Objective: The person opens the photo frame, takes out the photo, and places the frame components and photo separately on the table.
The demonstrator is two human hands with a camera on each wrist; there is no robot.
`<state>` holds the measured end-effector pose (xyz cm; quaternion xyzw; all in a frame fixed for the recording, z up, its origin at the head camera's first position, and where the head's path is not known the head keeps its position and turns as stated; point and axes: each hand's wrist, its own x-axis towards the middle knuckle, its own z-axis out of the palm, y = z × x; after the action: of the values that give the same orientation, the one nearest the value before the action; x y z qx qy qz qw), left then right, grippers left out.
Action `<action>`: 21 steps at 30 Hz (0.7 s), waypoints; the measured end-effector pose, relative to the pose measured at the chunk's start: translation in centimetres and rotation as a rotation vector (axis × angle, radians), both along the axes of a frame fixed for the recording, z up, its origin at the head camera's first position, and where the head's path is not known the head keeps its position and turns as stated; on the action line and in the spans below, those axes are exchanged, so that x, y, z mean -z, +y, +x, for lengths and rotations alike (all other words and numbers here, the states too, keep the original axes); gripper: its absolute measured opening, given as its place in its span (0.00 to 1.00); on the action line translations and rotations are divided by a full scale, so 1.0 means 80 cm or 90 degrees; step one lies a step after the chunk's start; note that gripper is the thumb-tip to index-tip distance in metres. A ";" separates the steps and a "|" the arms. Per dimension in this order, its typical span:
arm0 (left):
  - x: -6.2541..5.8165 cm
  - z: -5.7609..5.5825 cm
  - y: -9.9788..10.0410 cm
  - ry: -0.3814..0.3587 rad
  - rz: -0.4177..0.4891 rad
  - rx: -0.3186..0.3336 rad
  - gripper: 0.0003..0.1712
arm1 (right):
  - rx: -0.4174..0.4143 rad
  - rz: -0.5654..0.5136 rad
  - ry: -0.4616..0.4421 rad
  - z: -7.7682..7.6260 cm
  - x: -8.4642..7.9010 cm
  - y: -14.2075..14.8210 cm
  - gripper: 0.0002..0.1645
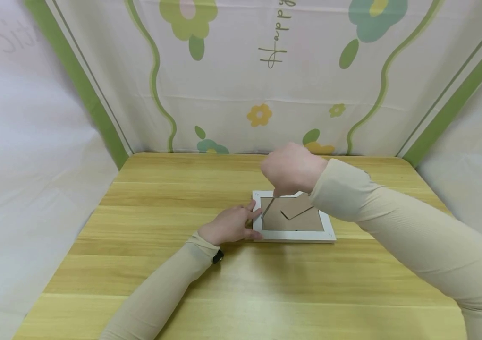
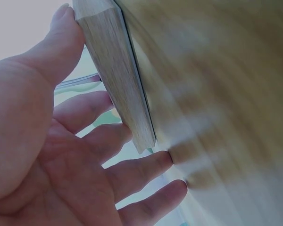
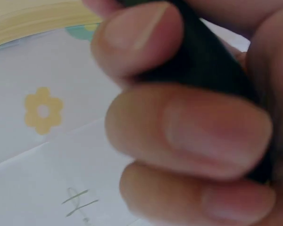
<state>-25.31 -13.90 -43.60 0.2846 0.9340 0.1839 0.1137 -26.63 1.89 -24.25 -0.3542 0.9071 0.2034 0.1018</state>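
Observation:
A white-rimmed picture frame [image 1: 291, 235] with a brown backing board [image 1: 304, 224] lies flat on the wooden table; a dark angled slit shows in the board. My left hand [image 1: 230, 224] rests at its left end, thumb by the near corner. In the left wrist view, fairly straight fingers [image 2: 141, 175] reach past the frame's wood-grained side [image 2: 114, 66]. Above the far left of the frame, my right hand [image 1: 290, 168] grips what looks like a screwdriver, its thin shaft [image 1: 268, 208] slanting down to the board's left edge. Fingers curl round its dark handle [image 3: 203, 63].
The wooden table [image 1: 139, 222] extends round the frame on all sides. A white curtain [image 1: 224, 85] with printed flowers stands behind its far edge, and pale cloth hangs at both sides. A black band [image 1: 218, 257] circles the left wrist.

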 end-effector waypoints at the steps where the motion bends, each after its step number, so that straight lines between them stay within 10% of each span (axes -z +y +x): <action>1: 0.000 0.000 0.000 0.001 -0.001 0.000 0.48 | 0.001 -0.004 -0.006 -0.001 0.000 0.005 0.17; 11: 0.001 0.002 0.000 -0.008 -0.006 -0.010 0.48 | 0.027 -0.086 -0.083 -0.012 -0.011 0.069 0.19; 21: -0.003 0.005 0.000 -0.013 0.000 -0.004 0.47 | -0.032 -0.268 -0.021 -0.005 0.013 0.155 0.08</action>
<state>-24.93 -13.91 -43.36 0.2800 0.9336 0.1872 0.1225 -27.04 14.30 -25.29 -0.3935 0.9186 0.0065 0.0351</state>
